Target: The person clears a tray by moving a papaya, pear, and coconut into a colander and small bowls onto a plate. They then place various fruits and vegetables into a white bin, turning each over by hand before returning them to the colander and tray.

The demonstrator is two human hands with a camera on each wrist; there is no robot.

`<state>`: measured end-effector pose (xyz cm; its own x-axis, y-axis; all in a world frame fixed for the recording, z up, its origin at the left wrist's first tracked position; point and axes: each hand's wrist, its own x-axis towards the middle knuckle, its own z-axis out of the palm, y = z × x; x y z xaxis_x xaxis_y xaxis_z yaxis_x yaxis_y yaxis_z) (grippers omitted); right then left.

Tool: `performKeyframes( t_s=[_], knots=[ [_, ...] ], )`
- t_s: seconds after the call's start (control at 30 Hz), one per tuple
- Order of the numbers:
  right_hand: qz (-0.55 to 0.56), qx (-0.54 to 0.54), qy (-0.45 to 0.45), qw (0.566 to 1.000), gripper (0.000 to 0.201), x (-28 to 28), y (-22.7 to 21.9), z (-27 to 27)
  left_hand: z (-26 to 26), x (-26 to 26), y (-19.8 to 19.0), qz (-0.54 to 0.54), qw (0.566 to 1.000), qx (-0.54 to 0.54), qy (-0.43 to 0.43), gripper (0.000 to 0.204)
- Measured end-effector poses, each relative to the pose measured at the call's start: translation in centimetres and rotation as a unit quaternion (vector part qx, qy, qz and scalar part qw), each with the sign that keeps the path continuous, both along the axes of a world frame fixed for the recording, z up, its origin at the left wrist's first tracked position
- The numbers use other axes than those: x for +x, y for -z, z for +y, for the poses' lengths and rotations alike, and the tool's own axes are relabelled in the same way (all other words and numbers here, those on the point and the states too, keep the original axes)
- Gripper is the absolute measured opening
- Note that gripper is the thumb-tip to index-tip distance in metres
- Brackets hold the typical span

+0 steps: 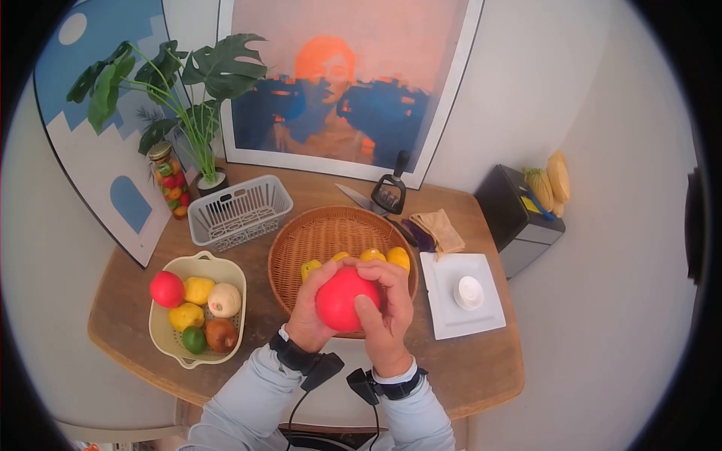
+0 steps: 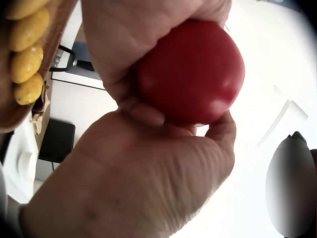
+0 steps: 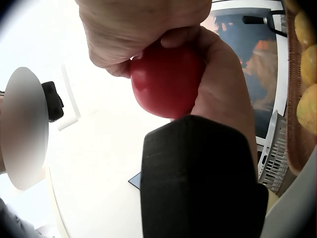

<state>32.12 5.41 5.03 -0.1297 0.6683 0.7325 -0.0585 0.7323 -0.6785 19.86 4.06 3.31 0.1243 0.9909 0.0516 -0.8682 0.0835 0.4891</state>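
Observation:
Both hands cup a smooth, round red fruit (image 1: 346, 301) above the front rim of the wicker basket (image 1: 301, 233). My left hand (image 1: 307, 319) holds its left side. On the other side, my right hand (image 1: 387, 323) wraps its fingers over the top, with the thumb across the front. In the left wrist view, the red fruit (image 2: 190, 74) is shiny, with palms and fingers around it. The right wrist view shows the fruit (image 3: 168, 82) between the hands, partly covered by fingers. Several yellow fruits (image 1: 398, 258) lie in the basket beyond the hands.
Left stands a cream colander (image 1: 242, 301) with another red fruit (image 1: 167, 289) and mixed produce. Behind it are a grey plastic basket (image 1: 263, 197), potted plant and jar. A white tray (image 1: 451, 323) with a small bowl (image 1: 468, 293) sits right, near cloths and a knife (image 1: 353, 195).

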Motion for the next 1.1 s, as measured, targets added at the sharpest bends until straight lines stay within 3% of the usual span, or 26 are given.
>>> performKeyframes(
  t_s=[0.07,0.27,0.37,0.47,0.57,0.67,0.8,0.87,0.97,1.07,1.1],
  knots=[
    [-0.032,0.02,0.035,0.999,0.02,0.0,-0.5,-0.3,0.0,0.1,-0.2,0.054,0.998,0.04,0.0,0.043],
    [0.066,-0.085,-0.039,0.993,0.025,0.3,0.7,0.3,0.3,-0.1,0.6,0.052,0.996,0.06,0.035,0.047],
    [-0.084,0.056,0.057,0.993,0.032,0.3,0.3,0.8,-0.2,0.3,-0.5,0.061,0.998,0.02,-0.008,0.045],
    [-0.126,0.086,0.087,0.984,0.039,-0.6,-0.9,-0.1,-0.1,-0.2,-1.1,0.07,0.996,0.048,-0.005,0.036],
    [-0.093,0.039,0.068,0.993,0.043,-0.4,0.2,0.4,1.0,-0.2,0.1,0.162,0.98,0.117,-0.018,0.035],
    [-0.067,0.011,0.075,0.995,0.039,-0.3,0.5,0.6,1.0,0.7,0.6,0.131,0.988,0.07,-0.036,0.041],
    [-0.077,0.082,0.183,0.977,0.032,-0.1,1.0,0.9,1.3,1.3,1.1,0.074,0.997,0.023,0.024,0.044],
    [-0.077,0.082,0.192,0.975,0.029,-0.3,1.1,1.0,1.4,1.5,0.7,0.052,0.998,0.004,0.031,0.046],
    [-0.099,-0.009,0.111,0.989,0.029,-0.4,0.9,0.7,1.5,1.4,0.8,0.095,0.995,-0.019,-0.01,0.048],
    [-0.121,0.048,0.12,0.984,0.023,-1.1,0.9,0.8,1.6,0.7,1.2,0.117,0.991,0.015,-0.064,0.048],
    [-0.13,0.09,0.146,0.977,0.024,-1.2,1.1,0.8,1.5,0.6,1.2,0.09,0.995,0.003,-0.035,0.048]
  ],
)
